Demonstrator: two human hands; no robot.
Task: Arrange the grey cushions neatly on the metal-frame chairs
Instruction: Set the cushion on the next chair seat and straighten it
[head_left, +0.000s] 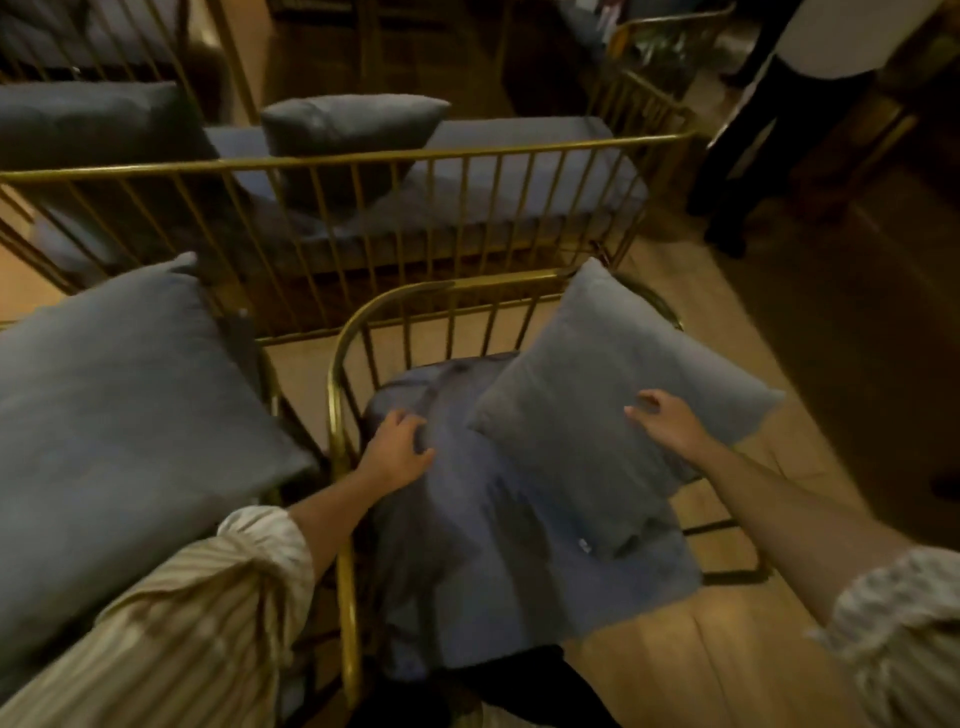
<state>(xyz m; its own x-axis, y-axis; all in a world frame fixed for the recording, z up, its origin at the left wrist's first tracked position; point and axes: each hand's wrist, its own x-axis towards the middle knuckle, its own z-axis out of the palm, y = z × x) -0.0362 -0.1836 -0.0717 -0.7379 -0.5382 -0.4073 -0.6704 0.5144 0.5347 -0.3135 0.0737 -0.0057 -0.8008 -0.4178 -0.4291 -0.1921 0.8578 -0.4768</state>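
A gold metal-frame chair (343, 395) stands right in front of me with a blue-grey seat cushion (498, 561) on it. On the seat's right side a square grey cushion (587, 395) lies tilted, its top corner against the curved back rail. My left hand (397, 449) rests on the seat cushion's left rear part, fingers curled into the fabric. My right hand (667, 421) lies on the grey cushion's right half, fingers spread over it. A second large grey cushion (119, 415) lies on the neighbouring chair at left.
Behind stands a gold-railed sofa (363, 166) with a grey seat pad and a dark grey cushion (353, 130) upright on it. Another dark cushion (93, 119) is at far left. A person's dark trouser legs (769, 140) stand at the back right on the wooden floor.
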